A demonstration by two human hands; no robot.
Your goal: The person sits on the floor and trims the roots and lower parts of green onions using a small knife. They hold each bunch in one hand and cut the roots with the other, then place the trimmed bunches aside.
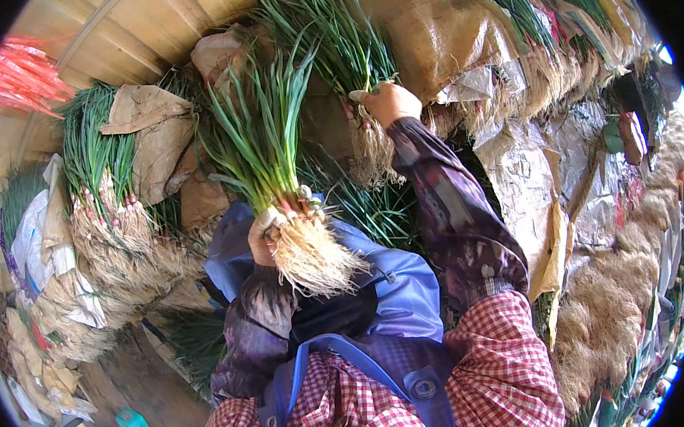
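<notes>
My left hand (261, 242) grips a thick bunch of allium greens (273, 177) just above the roots, close to my body. Its leaves point up and away from me, and its pale roots (315, 258) hang down in a dense fringe. My right hand (395, 104) reaches farther out, to the right, with its fingers closed around the base of a second bunch (341, 51). Reddish bulbs and thin roots (373, 145) show below those fingers. More loose green leaves (372, 211) lie between the two hands, partly hidden by the bunch and a blue apron (408, 292).
Piled bunches (104, 172) with roots outward stand at the left, beside brown sacking (152, 132). A large tan sack (435, 25) covers part of the far pile. Root masses (602, 307) line the right side. A turquoise container (132, 422) sits at lower left.
</notes>
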